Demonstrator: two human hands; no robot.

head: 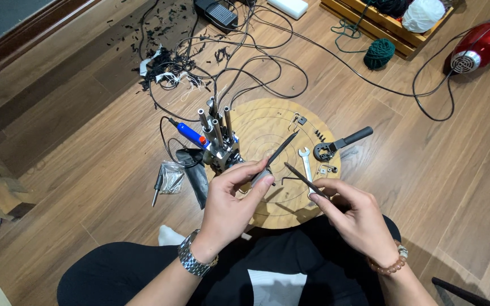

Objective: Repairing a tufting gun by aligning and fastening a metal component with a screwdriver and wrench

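Gripping thin dark tools (282, 148), both hands (231, 198) closed, above round wooden board (267, 122) on plank floor (97, 170).

A small clear crinkled plastic bag (172, 177) lies on the wooden floor, left of the round wooden surface (267, 212). No labels, signs or screens show.

Vacuum cleaner (483, 45) cut off top right.
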